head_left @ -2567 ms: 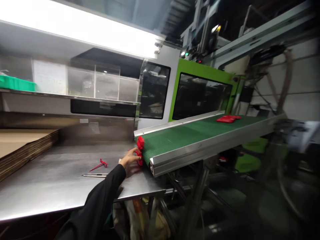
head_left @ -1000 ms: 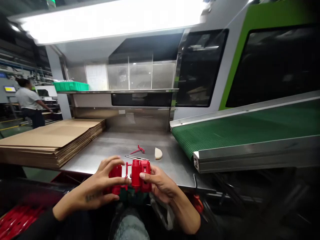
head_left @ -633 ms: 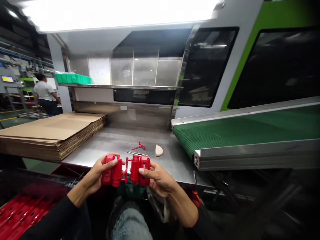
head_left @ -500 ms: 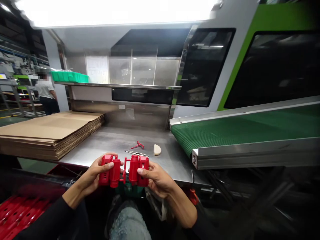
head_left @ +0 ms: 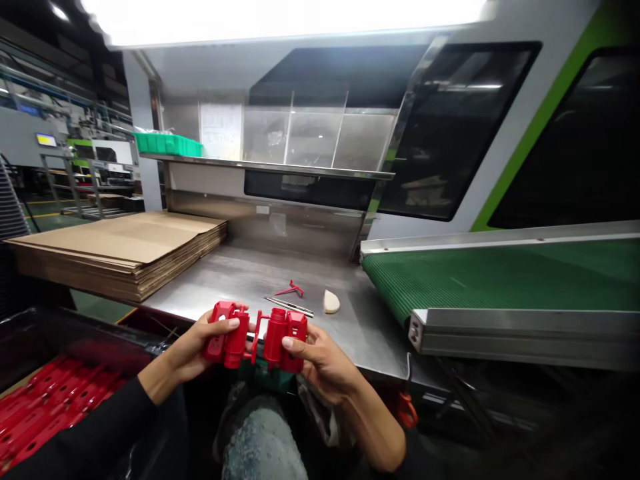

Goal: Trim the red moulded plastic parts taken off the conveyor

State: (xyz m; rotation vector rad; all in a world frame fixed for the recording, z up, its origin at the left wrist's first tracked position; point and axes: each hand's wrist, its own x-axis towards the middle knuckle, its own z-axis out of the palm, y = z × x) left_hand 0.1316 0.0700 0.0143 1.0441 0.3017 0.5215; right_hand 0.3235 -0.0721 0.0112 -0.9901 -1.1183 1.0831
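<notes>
In front of my lap I hold a red plastic moulding. Its left block (head_left: 236, 345) and right block (head_left: 275, 337) each have a ribbed or stepped cylinder, and thin red bars stand between them. My left hand (head_left: 193, 348) is closed round the outer side of the left block, thumb on its face. My right hand (head_left: 327, 363) grips the right block in the same way. Beyond them on the metal table (head_left: 200, 280) lie a thin red branched plastic piece (head_left: 291, 289), a slim metal pen-like tool (head_left: 289, 306) and a cream half-round piece (head_left: 331, 302).
Stacked flat cardboard (head_left: 125, 240) lies at the left of the table. A green conveyor belt (head_left: 500, 273) slopes up to the right. Several red mouldings (head_left: 55, 407) fill a dark-lined bin at lower left. A green tray (head_left: 167, 145) sits on the shelf; an orange-handled tool (head_left: 407, 410) hangs below the table edge.
The view has turned left, so the scene sits further right, and more of the bin shows. The person in the background has left the view. Both hands keep their hold on the red moulding.
</notes>
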